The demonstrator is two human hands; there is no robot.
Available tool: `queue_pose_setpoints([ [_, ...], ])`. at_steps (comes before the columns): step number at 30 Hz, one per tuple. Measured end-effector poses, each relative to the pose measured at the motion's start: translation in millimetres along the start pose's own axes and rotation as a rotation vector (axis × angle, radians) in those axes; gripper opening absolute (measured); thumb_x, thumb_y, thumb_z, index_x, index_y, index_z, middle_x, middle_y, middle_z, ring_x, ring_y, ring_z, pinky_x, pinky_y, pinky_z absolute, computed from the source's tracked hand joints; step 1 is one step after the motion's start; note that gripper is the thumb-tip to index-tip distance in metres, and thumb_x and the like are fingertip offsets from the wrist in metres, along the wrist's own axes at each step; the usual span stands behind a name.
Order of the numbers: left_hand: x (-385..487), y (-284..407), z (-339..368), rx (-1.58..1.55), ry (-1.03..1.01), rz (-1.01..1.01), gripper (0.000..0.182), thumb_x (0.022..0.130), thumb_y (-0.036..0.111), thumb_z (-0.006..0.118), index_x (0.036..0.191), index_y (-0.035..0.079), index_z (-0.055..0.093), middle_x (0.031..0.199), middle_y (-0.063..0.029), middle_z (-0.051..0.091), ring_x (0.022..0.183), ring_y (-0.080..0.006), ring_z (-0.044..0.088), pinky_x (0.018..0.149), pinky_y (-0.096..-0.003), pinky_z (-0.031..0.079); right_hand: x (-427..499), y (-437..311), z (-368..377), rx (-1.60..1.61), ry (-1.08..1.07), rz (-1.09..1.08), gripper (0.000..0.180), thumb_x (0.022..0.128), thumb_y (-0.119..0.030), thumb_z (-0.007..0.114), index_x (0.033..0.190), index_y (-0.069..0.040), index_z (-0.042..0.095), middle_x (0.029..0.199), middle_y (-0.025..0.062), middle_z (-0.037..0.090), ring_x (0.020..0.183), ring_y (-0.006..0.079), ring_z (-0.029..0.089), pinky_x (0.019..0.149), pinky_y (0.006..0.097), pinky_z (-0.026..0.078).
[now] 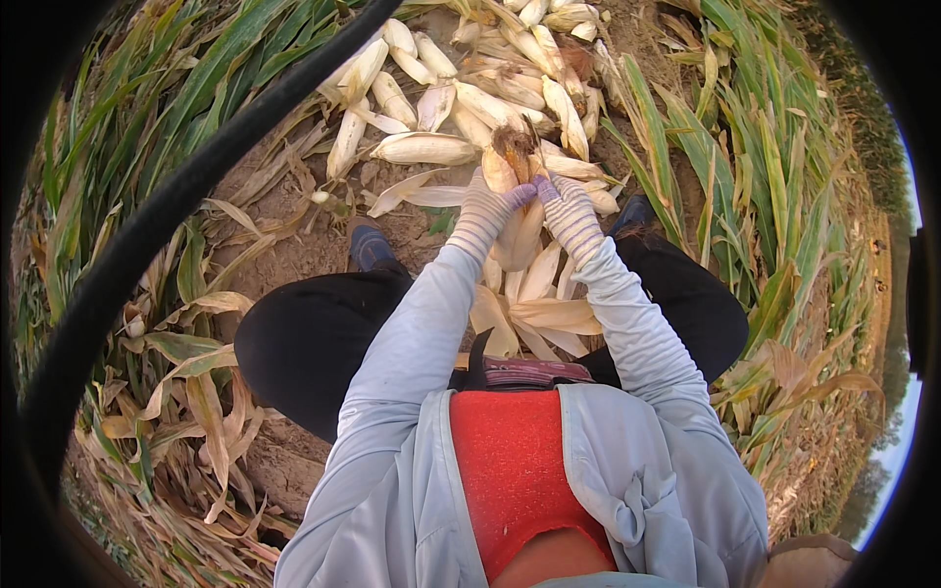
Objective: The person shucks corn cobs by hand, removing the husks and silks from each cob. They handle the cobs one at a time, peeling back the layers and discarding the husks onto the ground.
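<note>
Both my hands wear striped knitted gloves with purple fingertips. Between them an ear of corn in pale husk points away from me, brown silk at its far tip. My left hand grips its left side and my right hand its right side, the thumbs near each other on the husk. Part of the ear is hidden behind the fingers. Just beyond lies a pile of corn ears in pale husks. Loose peeled husks are spread on the ground below my hands, between my legs.
Cut corn stalks with green and dry leaves lie at the left and right. My shoes rest on bare soil on both sides of the husks. A dark strap crosses the view at the left.
</note>
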State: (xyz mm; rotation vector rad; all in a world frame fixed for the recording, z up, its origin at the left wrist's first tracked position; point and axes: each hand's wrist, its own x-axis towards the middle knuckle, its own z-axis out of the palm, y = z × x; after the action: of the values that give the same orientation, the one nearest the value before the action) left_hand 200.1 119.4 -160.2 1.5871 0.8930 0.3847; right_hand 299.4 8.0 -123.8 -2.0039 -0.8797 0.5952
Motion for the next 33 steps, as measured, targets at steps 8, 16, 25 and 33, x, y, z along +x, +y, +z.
queue_pose_setpoints([
  [8,-14.2,25.3,-5.8,-0.117,0.023,-0.058,0.073,0.06,0.029,0.08,0.115,-0.005,0.047,0.107,-0.0172,0.06,0.098,-0.0245,0.058,0.084,-0.0323,0.046,-11.7,-11.5,-14.4,-0.024,-0.081,-0.048,0.043,0.091,-0.034,0.046,0.104,0.005,0.059,0.096,0.0242,0.062,0.093,0.0359,0.058,0.083,0.037,0.044],
  [16,12.5,-40.2,-6.4,-0.366,0.253,-0.111,0.057,0.068,0.024,0.072,0.115,-0.002,0.052,0.101,-0.0098,0.062,0.087,-0.0197,0.059,0.078,-0.03,0.046,-25.3,-20.3,-22.4,-0.078,0.043,-0.011,0.039,0.092,-0.032,0.044,0.093,0.004,0.06,0.083,0.023,0.061,0.081,0.0369,0.058,0.075,0.0403,0.044],
  [25,8.7,-27.2,-18.2,-0.585,0.328,-0.276,0.05,0.074,0.023,0.072,0.114,0.002,0.053,0.096,-0.0092,0.061,0.078,-0.0203,0.059,0.069,-0.0318,0.049,-21.2,-1.1,-38.9,1.158,0.002,0.186,0.052,0.09,-0.026,0.054,0.127,0.007,0.039,0.108,0.0214,0.057,0.102,0.0294,0.057,0.093,0.0385,0.045],
  [33,2.7,-12.6,-19.2,-0.935,0.299,-0.304,0.046,0.077,0.022,0.071,0.115,0.005,0.052,0.095,-0.0084,0.06,0.079,-0.0207,0.059,0.07,-0.0325,0.05,-39.5,-9.6,-30.9,0.348,-0.206,0.049,0.044,0.087,-0.025,0.06,0.122,0.001,0.05,0.101,0.011,0.061,0.095,0.0185,0.057,0.09,0.0319,0.044],
])
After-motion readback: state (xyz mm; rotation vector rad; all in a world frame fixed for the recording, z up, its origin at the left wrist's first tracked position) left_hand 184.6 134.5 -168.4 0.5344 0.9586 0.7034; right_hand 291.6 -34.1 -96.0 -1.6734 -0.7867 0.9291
